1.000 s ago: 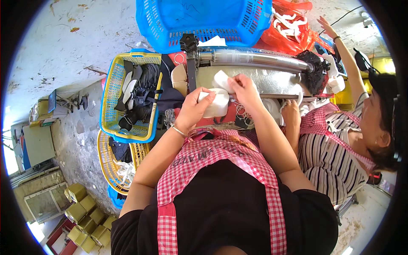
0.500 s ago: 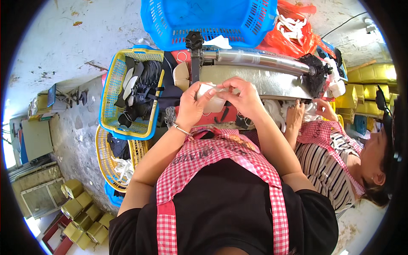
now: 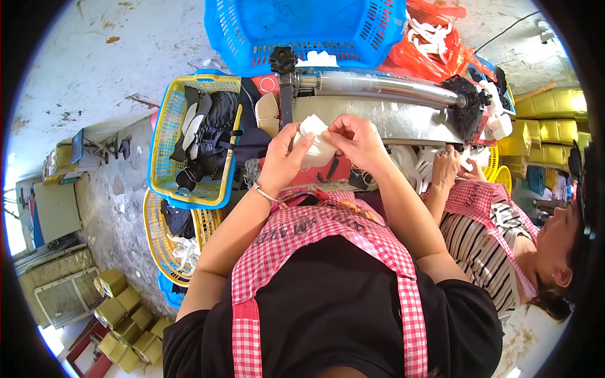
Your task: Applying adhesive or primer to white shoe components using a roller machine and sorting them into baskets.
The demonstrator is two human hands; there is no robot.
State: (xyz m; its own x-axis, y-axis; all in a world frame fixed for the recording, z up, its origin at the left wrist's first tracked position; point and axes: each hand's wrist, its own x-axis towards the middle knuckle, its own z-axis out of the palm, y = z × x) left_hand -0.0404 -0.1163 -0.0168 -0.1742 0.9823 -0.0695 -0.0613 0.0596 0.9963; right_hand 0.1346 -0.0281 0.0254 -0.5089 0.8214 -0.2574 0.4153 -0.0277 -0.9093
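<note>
"State of the left hand (image 3: 285,156)?"
"Grip closed round a stack of white pieces (image 3: 319,152), this side of the metal roller (image 3: 384,86)."
"And the right hand (image 3: 359,140)?"
"Fingertips drawn together at the stack's right edge; whether on a piece, I cannot tell."

Stained pale wall (image 3: 94,75), framed panel (image 3: 66,296), golden packages (image 3: 111,312) (more stacked at right), bright light (image 3: 14,227) far left

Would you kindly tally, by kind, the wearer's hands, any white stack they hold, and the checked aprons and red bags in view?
Left hand and right hand: 2
White stack: 1
Checked aprons: 2
Red bag: 1
Total: 6
</note>
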